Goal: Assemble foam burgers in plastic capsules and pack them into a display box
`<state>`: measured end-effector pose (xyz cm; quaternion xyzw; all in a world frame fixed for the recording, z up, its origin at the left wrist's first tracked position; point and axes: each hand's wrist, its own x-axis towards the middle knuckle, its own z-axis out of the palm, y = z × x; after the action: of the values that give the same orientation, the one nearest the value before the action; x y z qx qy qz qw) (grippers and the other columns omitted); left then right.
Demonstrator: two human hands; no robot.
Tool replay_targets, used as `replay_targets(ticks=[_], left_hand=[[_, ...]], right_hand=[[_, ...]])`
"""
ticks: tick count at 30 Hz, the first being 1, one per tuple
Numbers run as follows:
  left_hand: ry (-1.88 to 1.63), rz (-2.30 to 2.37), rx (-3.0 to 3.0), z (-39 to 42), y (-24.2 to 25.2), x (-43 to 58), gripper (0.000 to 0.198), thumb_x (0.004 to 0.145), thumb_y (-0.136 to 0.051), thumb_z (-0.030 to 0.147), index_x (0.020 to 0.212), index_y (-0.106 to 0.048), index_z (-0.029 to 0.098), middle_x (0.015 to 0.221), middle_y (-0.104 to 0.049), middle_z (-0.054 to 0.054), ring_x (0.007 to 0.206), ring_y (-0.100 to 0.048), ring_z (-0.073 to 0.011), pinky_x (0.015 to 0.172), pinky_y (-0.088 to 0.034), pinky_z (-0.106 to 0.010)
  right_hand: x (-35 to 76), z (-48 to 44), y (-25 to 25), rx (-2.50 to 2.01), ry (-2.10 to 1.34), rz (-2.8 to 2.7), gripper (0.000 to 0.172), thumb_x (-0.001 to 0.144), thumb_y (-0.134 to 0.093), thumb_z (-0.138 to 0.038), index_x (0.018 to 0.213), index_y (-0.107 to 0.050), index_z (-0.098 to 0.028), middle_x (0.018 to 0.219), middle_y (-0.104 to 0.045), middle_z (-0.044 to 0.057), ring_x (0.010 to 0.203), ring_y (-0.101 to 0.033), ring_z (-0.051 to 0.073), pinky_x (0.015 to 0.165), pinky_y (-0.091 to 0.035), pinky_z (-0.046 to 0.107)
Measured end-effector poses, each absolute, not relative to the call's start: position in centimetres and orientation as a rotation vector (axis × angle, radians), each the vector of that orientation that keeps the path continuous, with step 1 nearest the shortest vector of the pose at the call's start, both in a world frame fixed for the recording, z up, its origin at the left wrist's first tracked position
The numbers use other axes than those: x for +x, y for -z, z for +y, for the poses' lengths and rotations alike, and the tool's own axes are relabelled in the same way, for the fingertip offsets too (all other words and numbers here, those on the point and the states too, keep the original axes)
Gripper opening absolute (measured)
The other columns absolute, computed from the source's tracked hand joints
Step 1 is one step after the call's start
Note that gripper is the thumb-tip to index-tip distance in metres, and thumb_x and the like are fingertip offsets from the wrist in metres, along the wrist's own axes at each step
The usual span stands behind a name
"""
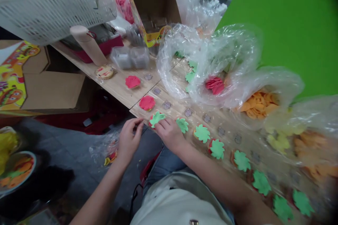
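My right hand (170, 133) has its fingertips on a green scalloped, leaf-like piece (156, 118) lying over a red piece in the row along the table's near edge. Just left of it, past the table edge, my left hand (130, 138) is closed with thumb and fingers together; whatever they hold is too small to make out. To the right runs a line of stacks topped with similar green pieces, such as one green piece (202, 133). Farther left on the table, a red round piece (147, 103) and another red piece (132, 82) are uncovered by green.
Open plastic bags hold orange pieces (260, 103), red pieces (215, 84) and green ones. A pale bottle (88, 45), clear plastic boxes (130, 58) and a wrapped round item (105, 72) stand behind. A white basket (58, 10) overhangs the left; a tub (33, 163) sits below.
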<state>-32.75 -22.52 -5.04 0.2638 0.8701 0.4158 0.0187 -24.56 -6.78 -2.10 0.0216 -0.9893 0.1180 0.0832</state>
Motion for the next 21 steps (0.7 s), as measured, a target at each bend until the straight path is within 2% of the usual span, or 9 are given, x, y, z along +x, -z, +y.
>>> replay_targets(ticks=[3, 6, 12, 17, 21], left_hand=[[-1.148, 2.682, 1.108, -22.7, 5.1, -32.1, 0.032, 0.086, -0.045, 0.026, 0.116, -0.051, 0.017, 0.117, -0.055, -0.011, 0.11, -0.05, -0.0212, 0.094, -0.041, -0.038], [-0.994, 2.683, 1.354, -23.1, 5.3, -31.2, 0.046, 0.086, -0.047, 0.024, 0.13, -0.038, 0.02, 0.132, -0.044, -0.013, 0.122, -0.04, -0.0235, 0.101, -0.035, -0.042], [-0.744, 2.561, 1.683, -23.1, 6.2, -31.1, 0.045, 0.086, -0.046, 0.023, 0.131, -0.038, 0.02, 0.139, -0.037, -0.011, 0.132, -0.026, -0.0254, 0.104, -0.033, -0.044], [-0.86, 2.605, 1.715, -22.7, 7.4, -31.4, 0.05, 0.084, -0.048, 0.019, 0.131, -0.032, 0.015, 0.137, -0.037, -0.018, 0.132, -0.026, -0.0262, 0.102, -0.036, -0.044], [-0.967, 2.751, 1.7, -22.6, 8.3, -31.1, 0.047, 0.083, -0.051, 0.017, 0.127, -0.038, 0.02, 0.13, -0.044, -0.016, 0.125, -0.039, -0.0263, 0.097, -0.042, -0.044]], right_hand=[[-23.1, -7.5, 2.9, 0.023, -0.359, -2.905, 0.021, 0.09, -0.042, -0.022, 0.1, -0.06, -0.019, 0.094, -0.063, 0.006, 0.1, -0.051, 0.019, 0.088, -0.039, 0.033], [-21.4, -7.6, 2.5, -0.096, -0.374, -2.835, 0.031, 0.089, -0.041, -0.022, 0.118, -0.053, -0.018, 0.118, -0.057, 0.008, 0.121, -0.039, 0.02, 0.1, -0.031, 0.037], [-20.1, -8.3, 2.4, -0.268, -0.303, -2.944, 0.043, 0.087, -0.047, -0.035, 0.127, -0.047, -0.019, 0.14, -0.037, 0.012, 0.135, -0.016, 0.029, 0.105, -0.019, 0.052], [-20.4, -8.2, 2.5, -0.315, -0.319, -2.952, 0.045, 0.087, -0.046, -0.034, 0.129, -0.044, -0.021, 0.143, -0.031, 0.009, 0.136, -0.011, 0.03, 0.106, -0.018, 0.052], [-20.4, -8.0, 2.3, -0.405, -0.313, -2.929, 0.05, 0.085, -0.048, -0.037, 0.13, -0.042, -0.018, 0.142, -0.032, 0.012, 0.135, -0.013, 0.031, 0.106, -0.019, 0.054]])
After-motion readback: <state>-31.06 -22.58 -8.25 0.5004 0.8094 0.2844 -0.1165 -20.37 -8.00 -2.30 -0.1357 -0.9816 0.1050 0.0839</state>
